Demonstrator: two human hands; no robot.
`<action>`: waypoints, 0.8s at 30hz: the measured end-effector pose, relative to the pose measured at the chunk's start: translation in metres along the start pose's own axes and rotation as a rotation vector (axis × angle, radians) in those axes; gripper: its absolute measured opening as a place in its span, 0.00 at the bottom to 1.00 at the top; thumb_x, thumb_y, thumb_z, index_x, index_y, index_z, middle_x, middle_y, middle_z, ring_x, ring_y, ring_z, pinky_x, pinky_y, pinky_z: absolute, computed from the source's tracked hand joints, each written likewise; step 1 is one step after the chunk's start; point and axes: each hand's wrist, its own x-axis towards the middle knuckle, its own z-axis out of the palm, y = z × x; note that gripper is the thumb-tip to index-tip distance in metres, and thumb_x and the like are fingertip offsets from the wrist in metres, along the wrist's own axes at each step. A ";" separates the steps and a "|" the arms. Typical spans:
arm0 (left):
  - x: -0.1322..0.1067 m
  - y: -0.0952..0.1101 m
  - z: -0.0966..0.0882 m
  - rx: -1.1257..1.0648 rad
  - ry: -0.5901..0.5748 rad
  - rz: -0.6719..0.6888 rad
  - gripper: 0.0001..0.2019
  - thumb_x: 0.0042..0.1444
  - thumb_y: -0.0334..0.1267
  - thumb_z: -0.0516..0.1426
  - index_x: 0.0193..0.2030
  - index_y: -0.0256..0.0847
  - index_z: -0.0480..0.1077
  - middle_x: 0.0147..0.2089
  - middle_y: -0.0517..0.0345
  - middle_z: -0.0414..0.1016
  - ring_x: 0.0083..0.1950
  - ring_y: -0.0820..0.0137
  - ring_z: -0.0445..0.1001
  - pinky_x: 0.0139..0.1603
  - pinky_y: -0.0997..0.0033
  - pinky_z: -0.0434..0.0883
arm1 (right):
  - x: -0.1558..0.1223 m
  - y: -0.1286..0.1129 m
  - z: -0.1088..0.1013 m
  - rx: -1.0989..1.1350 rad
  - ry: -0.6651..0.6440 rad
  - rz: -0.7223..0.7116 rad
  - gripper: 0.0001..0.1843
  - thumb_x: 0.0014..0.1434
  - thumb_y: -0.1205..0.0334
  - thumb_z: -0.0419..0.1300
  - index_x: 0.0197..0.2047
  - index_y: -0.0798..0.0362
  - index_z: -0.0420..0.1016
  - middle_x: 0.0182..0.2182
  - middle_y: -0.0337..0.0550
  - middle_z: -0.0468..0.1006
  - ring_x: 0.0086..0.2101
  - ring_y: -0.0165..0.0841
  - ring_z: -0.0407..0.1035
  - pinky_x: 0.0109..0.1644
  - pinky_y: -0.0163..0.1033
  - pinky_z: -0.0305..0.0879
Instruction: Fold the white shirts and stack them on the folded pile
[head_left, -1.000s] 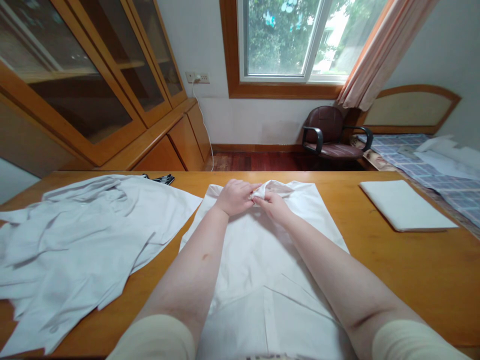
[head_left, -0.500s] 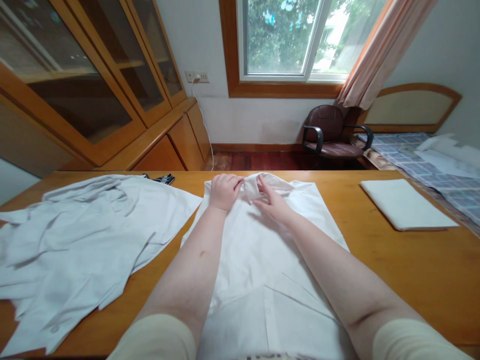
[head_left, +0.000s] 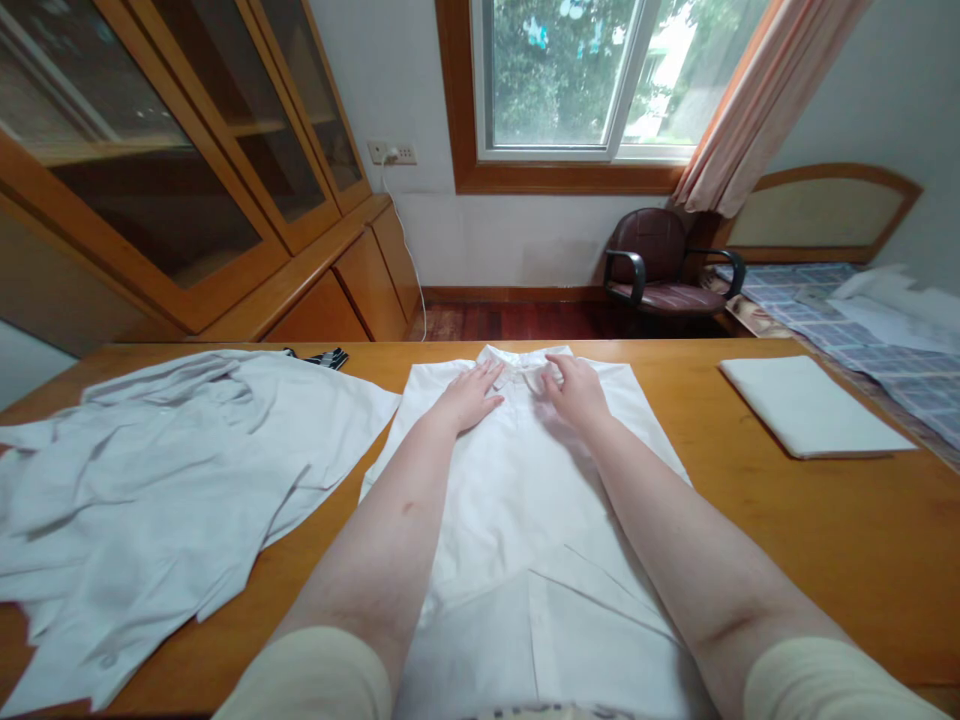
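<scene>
A white shirt (head_left: pixel 517 490) lies in front of me on the wooden table (head_left: pixel 750 560), its collar (head_left: pixel 525 360) toward the far edge and its lower part folded up near me. My left hand (head_left: pixel 471 395) rests with fingers stretched over the left side of the collar. On the right side, my right hand (head_left: pixel 576 390) touches the collar with thumb and forefinger apart and the other fingers curled. Whether cloth sits between those fingers I cannot make out clearly.
Another white shirt (head_left: pixel 172 470) lies crumpled at the left, with a black striped cloth (head_left: pixel 328 359) behind it. A folded white garment (head_left: pixel 814 405) lies at the right. Beyond the table stand a brown armchair (head_left: pixel 660 260), a bed (head_left: pixel 847 310) and a wooden cabinet (head_left: pixel 300 290).
Both hands have shifted right along the collar. The left has loosened its pinch and flattened out. The collar, raised and bunched before, now lies lower and more even.
</scene>
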 end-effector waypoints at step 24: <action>-0.001 0.022 -0.004 0.089 0.298 0.132 0.23 0.60 0.43 0.50 0.61 0.44 0.60 0.66 0.53 0.57 0.65 0.64 0.55 0.67 0.55 0.46 | -0.002 0.004 0.004 -0.266 -0.254 -0.180 0.23 0.59 0.50 0.53 0.54 0.53 0.68 0.48 0.50 0.74 0.54 0.43 0.59 0.63 0.57 0.28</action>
